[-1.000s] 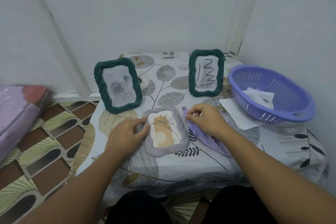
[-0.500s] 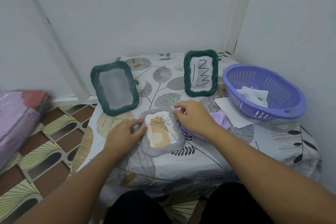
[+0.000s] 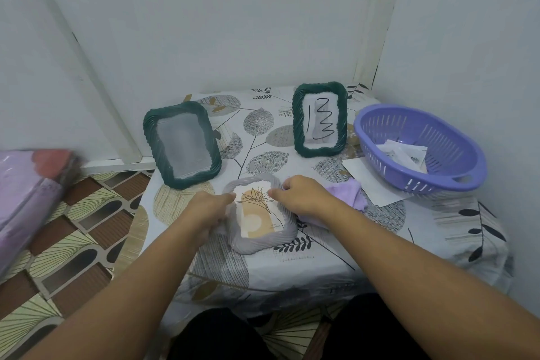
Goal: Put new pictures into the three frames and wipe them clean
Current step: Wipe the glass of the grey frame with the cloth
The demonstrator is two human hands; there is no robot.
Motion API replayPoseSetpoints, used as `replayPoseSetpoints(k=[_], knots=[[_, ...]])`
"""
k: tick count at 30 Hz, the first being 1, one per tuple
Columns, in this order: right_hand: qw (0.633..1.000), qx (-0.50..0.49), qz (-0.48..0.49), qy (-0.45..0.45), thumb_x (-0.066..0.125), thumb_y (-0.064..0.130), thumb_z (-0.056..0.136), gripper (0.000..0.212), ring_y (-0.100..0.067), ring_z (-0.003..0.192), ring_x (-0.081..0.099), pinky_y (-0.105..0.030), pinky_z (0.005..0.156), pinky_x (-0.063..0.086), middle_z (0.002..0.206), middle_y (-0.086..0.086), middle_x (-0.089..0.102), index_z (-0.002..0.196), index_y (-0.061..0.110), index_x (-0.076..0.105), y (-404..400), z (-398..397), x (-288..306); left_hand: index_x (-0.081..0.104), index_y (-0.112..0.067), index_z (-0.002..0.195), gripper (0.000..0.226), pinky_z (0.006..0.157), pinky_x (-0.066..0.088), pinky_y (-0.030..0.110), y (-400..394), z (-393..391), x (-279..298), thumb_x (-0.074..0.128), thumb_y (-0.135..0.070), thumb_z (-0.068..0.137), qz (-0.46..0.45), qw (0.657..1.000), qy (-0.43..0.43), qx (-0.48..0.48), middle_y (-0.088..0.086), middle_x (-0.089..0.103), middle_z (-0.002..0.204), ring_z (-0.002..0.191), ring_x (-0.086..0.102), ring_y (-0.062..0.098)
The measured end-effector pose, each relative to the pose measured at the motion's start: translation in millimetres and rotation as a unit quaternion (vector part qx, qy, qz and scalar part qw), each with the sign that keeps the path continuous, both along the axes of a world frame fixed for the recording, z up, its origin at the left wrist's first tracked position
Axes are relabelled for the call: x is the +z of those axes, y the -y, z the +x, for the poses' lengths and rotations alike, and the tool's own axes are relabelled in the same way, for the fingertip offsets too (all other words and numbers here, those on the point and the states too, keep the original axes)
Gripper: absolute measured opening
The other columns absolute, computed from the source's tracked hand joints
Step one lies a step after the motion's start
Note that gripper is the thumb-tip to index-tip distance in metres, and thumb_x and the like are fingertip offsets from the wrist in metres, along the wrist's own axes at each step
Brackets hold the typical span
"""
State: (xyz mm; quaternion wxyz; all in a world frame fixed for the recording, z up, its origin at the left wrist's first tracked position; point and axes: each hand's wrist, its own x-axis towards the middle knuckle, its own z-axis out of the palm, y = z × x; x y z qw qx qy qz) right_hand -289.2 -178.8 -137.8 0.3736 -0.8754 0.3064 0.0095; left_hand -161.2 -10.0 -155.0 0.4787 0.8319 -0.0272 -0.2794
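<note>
A grey ribbed frame [image 3: 260,239] lies flat on the table's front half, holding a picture of an orange shape and a line-drawn plant. My left hand [image 3: 209,209] grips its left edge. My right hand [image 3: 301,194] pinches a lilac cloth [image 3: 346,193] against the frame's top right corner; most of the cloth trails out to the right. Two dark green frames stand behind: the left one [image 3: 182,144] shows a blurred grey picture, the right one [image 3: 320,119] a black squiggle on white.
A purple slotted basket [image 3: 420,149] with papers inside sits at the right, against the wall. A white sheet [image 3: 369,181] lies half under it. The small table wears a leaf-print cover [image 3: 263,269]. A pink bundle [image 3: 29,190] lies on the patterned floor at left.
My right hand moved left with the cloth, from beside the grey frame onto its top right corner. My left hand stayed on the frame's left edge.
</note>
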Motion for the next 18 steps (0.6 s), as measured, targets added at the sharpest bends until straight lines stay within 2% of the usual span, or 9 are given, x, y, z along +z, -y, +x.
replayPoseSetpoints(k=[2,4,5,7,9,11,13,15,18], knots=[[0.999,-0.007,0.033,0.009,0.060,0.051,0.096,0.045,-0.029,0.101,0.065,-0.040,0.085,0.054,0.105,-0.010,0.069,0.098,0.006,0.068,0,0,-2,0.060,0.005,0.121,0.042,0.039,0.035,0.018,5,-6,4,0.070,-0.027,0.095,-0.022,0.999,-0.033,0.013,0.008,0.060,0.077,0.054,0.049,0.015],[0.998,-0.015,0.054,0.020,0.062,0.050,0.095,0.045,-0.030,0.099,0.068,-0.044,0.089,0.056,0.102,-0.011,0.072,0.095,0.006,0.071,1,0,-5,0.057,0.005,0.123,0.040,0.036,0.036,0.016,9,-10,7,0.070,-0.022,0.096,-0.016,0.999,-0.038,-0.005,0.009,0.057,0.077,0.055,0.049,0.017],[0.998,-0.017,0.061,0.025,0.063,0.050,0.094,0.045,-0.031,0.097,0.069,-0.045,0.088,0.056,0.100,-0.012,0.072,0.092,0.006,0.072,2,0,-7,0.057,0.005,0.124,0.043,0.041,0.044,0.018,11,-10,5,0.071,-0.024,0.095,-0.009,0.999,-0.035,-0.013,0.012,0.060,0.085,0.062,0.056,0.020],[0.997,-0.020,0.070,0.034,0.063,0.050,0.093,0.045,-0.031,0.093,0.069,-0.044,0.083,0.055,0.097,-0.014,0.073,0.089,0.006,0.073,3,-1,-11,0.056,-0.001,0.129,0.058,0.068,0.057,0.030,14,-10,3,0.076,-0.036,0.086,0.018,0.999,-0.022,-0.023,0.021,0.066,0.116,0.098,0.068,0.035],[0.996,-0.018,0.077,0.035,0.062,0.050,0.092,0.044,-0.030,0.094,0.070,-0.044,0.084,0.055,0.099,-0.013,0.074,0.092,0.008,0.075,4,-3,-13,0.060,-0.011,0.124,0.076,0.080,0.056,0.038,14,-2,-10,0.080,-0.053,0.063,0.034,0.999,-0.020,-0.032,0.022,0.062,0.129,0.115,0.063,0.041],[0.996,-0.016,0.084,0.035,0.061,0.052,0.091,0.045,-0.027,0.098,0.070,-0.046,0.091,0.057,0.101,-0.008,0.076,0.097,0.010,0.077,4,-4,-12,0.061,-0.013,0.120,0.078,0.079,0.054,0.035,16,0,-12,0.079,-0.055,0.057,0.029,0.999,-0.025,-0.026,0.022,0.063,0.124,0.111,0.065,0.039],[0.994,-0.022,0.103,0.038,0.061,0.058,0.084,0.051,-0.026,0.097,0.071,-0.048,0.092,0.057,0.099,-0.006,0.077,0.096,0.011,0.077,5,-4,-14,0.060,-0.007,0.124,0.062,0.062,0.045,0.027,17,-11,3,0.079,-0.040,0.076,-0.001,0.999,-0.031,-0.019,0.018,0.065,0.108,0.088,0.066,0.031],[0.989,-0.035,0.137,0.043,0.060,0.062,0.075,0.056,-0.026,0.095,0.073,-0.049,0.091,0.058,0.096,-0.005,0.077,0.093,0.012,0.077,7,-3,-17,0.054,-0.004,0.130,0.054,0.057,0.045,0.027,19,-17,11,0.077,-0.026,0.086,-0.029,0.998,-0.055,-0.008,0.016,0.066,0.112,0.083,0.064,0.030],[0.976,-0.058,0.198,0.065,0.065,0.055,0.079,0.050,-0.022,0.078,0.072,-0.043,0.077,0.058,0.078,0.000,0.075,0.085,0.007,0.075,8,-3,-19,0.047,-0.002,0.132,0.049,0.042,0.045,0.024,18,-17,13,0.072,-0.017,0.093,-0.058,0.995,-0.070,0.030,0.017,0.064,0.112,0.074,0.062,0.027]])
